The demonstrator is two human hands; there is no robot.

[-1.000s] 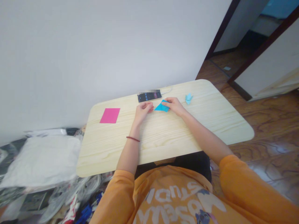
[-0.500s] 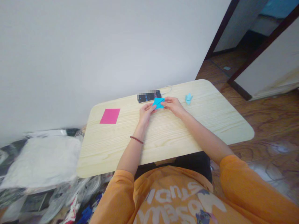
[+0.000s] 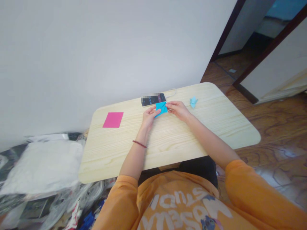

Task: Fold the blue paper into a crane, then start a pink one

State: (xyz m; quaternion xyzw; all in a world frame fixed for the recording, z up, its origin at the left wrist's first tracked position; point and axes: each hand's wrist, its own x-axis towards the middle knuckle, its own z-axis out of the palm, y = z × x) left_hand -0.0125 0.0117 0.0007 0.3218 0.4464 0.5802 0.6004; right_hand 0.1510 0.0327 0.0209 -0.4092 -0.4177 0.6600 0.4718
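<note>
A folded piece of blue origami paper [image 3: 162,108] is held between my two hands above the wooden-topped table [image 3: 129,150]. My left hand [image 3: 150,115] pinches its left side, thumb on top and fingers underneath. At the paper's right corner, my right hand [image 3: 177,109] has its fingertips closed on the edge. A crease or flap line runs across the paper's face. To the right of my right hand lies a small light-blue folded paper figure [image 3: 193,102]. A flat pink paper square [image 3: 113,119] rests on the left part of the table.
Just behind my hands a phone [image 3: 153,99] lies near the wall, with a white cable [image 3: 173,92] at its right end. A white wall [image 3: 107,54] borders the table's far edge. Left of the table sits a white plastic-looking package [image 3: 45,166] among clutter.
The blue paper has shifted slightly left and tilted. My right hand's grip has moved to its upper right corner, while my left hand keeps its pinch.
</note>
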